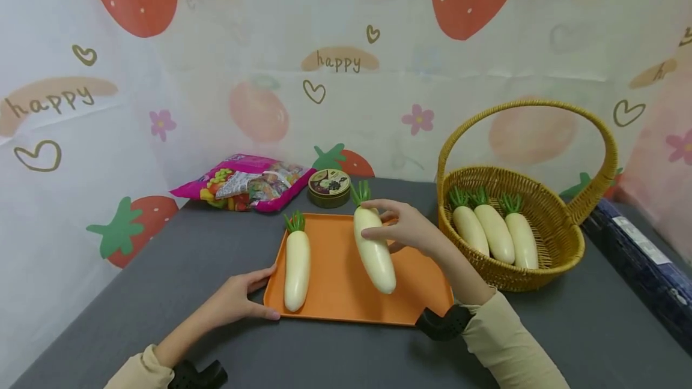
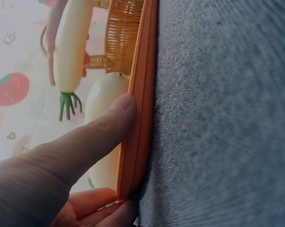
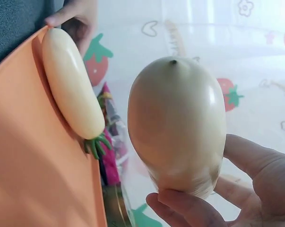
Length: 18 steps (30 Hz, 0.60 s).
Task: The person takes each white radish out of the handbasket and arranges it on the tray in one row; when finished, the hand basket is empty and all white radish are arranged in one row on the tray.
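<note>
My right hand (image 1: 406, 226) grips a white radish (image 1: 376, 260) with a green leafy top, holding it tilted above the orange tray (image 1: 331, 275). In the right wrist view the radish's rounded tip (image 3: 174, 90) faces the camera, fingers and thumb around its far part. Another white radish (image 1: 297, 272) lies along the tray's left side, leaves toward the back. At the tray's front left corner rests my left hand (image 1: 238, 298), thumb against the front rim and straight fingers along the left side. The left wrist view shows that thumb (image 2: 118, 111) touching the rim.
To the right stands a wicker basket (image 1: 505, 278) with a tall handle and several white radishes (image 1: 494, 233) inside. Behind the tray are a round tin (image 1: 329, 183) and a pink snack bag (image 1: 254, 182). A dark blue folded item (image 1: 643, 269) lies at far right.
</note>
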Each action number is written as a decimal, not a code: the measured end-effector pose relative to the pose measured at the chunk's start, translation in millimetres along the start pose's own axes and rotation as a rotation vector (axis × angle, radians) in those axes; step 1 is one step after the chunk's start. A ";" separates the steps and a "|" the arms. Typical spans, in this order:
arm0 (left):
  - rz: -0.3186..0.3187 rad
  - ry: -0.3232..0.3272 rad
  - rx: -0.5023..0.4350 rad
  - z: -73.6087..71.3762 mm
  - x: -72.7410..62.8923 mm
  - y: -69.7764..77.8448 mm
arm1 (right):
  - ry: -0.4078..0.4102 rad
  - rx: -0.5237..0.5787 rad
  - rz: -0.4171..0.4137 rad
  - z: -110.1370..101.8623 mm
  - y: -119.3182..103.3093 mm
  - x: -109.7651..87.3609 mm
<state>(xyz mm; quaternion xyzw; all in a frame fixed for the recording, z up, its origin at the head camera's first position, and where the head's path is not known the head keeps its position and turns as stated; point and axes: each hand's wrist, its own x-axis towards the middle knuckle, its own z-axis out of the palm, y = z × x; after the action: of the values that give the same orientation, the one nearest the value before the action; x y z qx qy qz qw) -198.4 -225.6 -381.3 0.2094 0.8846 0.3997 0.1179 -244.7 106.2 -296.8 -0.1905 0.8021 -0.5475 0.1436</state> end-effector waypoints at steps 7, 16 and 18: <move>-0.012 0.021 -0.008 0.3 0.3 0.6 | -0.001 -0.003 0.011 15.9 4.1 15.9; -0.013 0.010 0.002 1.7 -2.0 2.6 | -0.022 -0.017 0.063 36.1 11.2 29.6; -0.015 0.009 0.001 1.9 -1.7 2.6 | -0.022 -0.018 0.074 39.8 12.2 32.4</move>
<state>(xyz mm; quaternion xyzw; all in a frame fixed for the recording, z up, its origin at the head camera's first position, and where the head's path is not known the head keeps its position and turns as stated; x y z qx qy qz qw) -195.5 -223.6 -380.4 0.2012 0.8869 0.3992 0.1166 -257.8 62.5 -323.1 -0.1681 0.8118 -0.5325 0.1709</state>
